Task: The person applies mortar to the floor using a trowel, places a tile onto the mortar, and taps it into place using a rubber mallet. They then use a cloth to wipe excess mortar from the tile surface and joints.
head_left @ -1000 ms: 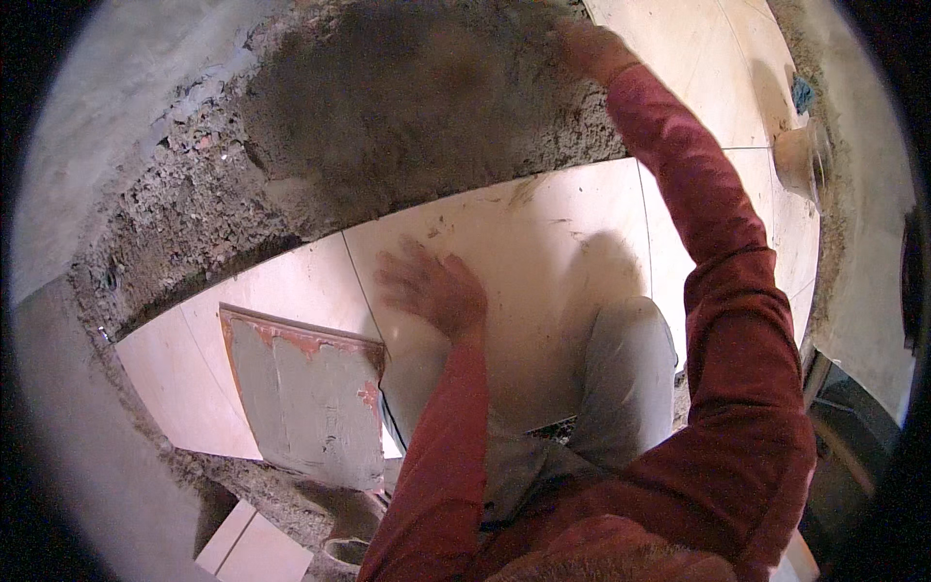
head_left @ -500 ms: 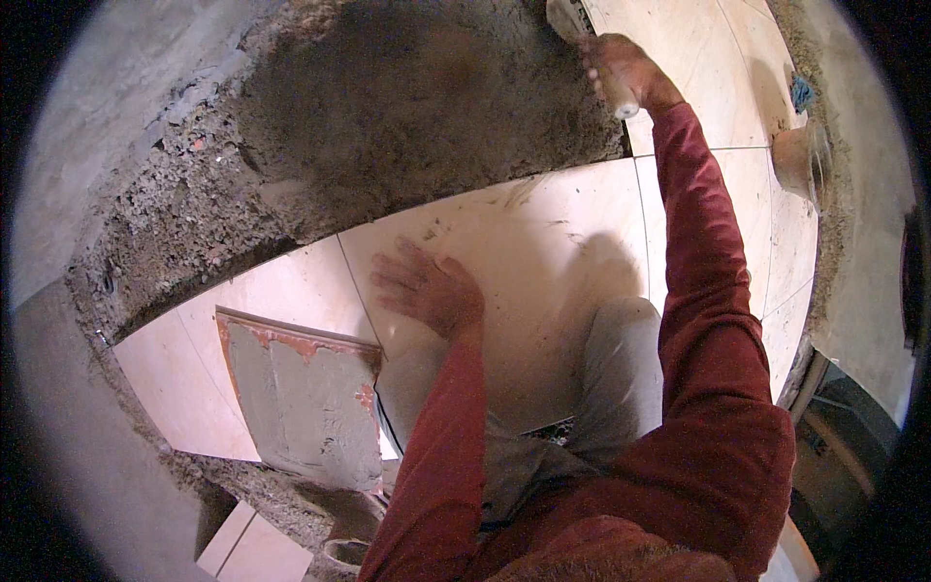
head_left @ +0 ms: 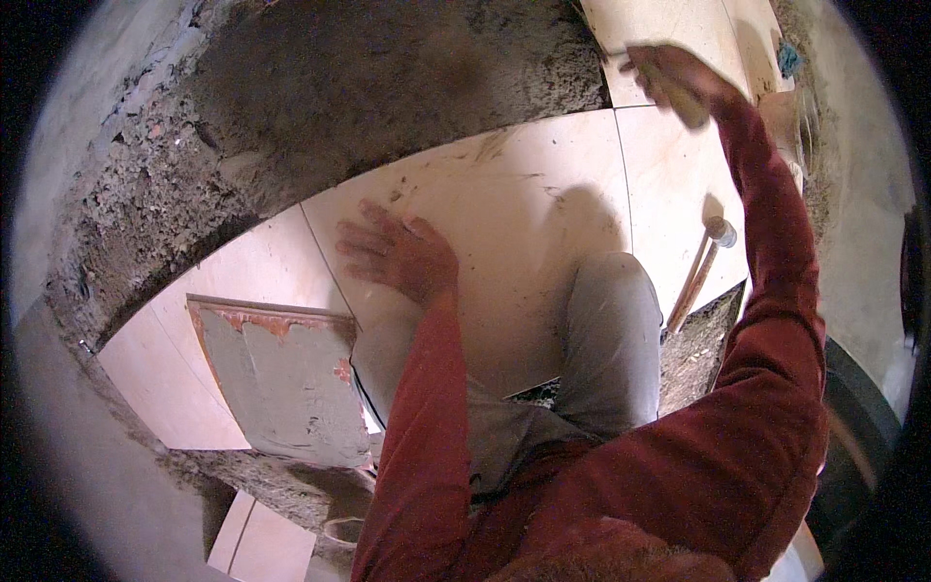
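My left hand point(head_left: 398, 254) rests spread on a cream tile point(head_left: 490, 204) below a bed of dark, rough mortar point(head_left: 407, 68). My right hand point(head_left: 679, 78) is closed round the pale handle of a trowel at upper right, above the tiles beside the mortar edge; the blade is hard to make out. Left of my knees lies a tile coated with grey mortar point(head_left: 281, 378), its orange-red rim showing. A mallet point(head_left: 720, 233) with a wooden handle lies on the tiles right of my right knee.
A pale wall point(head_left: 853, 136) runs along the right. A container point(head_left: 781, 107) and a blue rag point(head_left: 789, 58) sit near it. Cream tile pieces point(head_left: 257, 543) and a bucket-like container point(head_left: 344, 531) are at lower left. A dark object point(head_left: 844, 417) lies at lower right.
My right hand with the trowel has shifted right and down from the mortar's edge. The view has moved slightly, and the mallet beside my arm now shows. My left hand stays spread on the tile.
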`<state>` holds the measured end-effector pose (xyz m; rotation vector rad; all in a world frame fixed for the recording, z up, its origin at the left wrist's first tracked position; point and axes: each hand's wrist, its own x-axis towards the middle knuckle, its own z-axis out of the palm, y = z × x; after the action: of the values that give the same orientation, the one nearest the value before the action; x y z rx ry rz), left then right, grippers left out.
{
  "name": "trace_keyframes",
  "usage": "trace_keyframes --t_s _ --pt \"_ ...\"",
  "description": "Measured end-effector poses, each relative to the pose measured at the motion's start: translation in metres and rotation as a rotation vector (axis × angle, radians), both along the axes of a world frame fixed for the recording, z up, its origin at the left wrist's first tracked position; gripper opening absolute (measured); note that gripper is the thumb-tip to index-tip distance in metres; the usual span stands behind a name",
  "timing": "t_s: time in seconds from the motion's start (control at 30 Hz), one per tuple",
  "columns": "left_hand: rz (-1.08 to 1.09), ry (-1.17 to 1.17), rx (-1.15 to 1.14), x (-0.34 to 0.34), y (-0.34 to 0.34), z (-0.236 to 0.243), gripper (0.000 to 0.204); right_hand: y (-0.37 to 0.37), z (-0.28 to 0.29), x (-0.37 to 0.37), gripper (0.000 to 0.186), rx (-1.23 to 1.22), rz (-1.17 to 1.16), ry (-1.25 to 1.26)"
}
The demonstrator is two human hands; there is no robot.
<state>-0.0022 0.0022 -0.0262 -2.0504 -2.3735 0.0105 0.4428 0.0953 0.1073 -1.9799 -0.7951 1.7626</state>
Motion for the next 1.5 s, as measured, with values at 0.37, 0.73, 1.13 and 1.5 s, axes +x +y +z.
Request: trace_keyframes --t_s 0.37,0.73,1.13,1.5 --pt "0.005 -0.018 -0.024 -0.001 0.002 -0.006 0.08 -0.098 0.087 -0.086 0.041 0.0 0.009 -0.229" --pt "0.056 -0.223 -0.023 -0.006 0.001 0.004 0.079 0.053 -0.001 -0.289 0.028 0.839 1.275 -0.587" --pt "0.044 -0.149 0.005 0.002 0.0 0.002 0.078 0.076 0.022 -0.259 0.03 0.585 1.565 -0.811" --pt "0.058 -0.191 -0.022 -0.004 0.004 0.009 0.077 -0.048 0.099 -0.069 0.033 -0.117 1.19 -1.232"
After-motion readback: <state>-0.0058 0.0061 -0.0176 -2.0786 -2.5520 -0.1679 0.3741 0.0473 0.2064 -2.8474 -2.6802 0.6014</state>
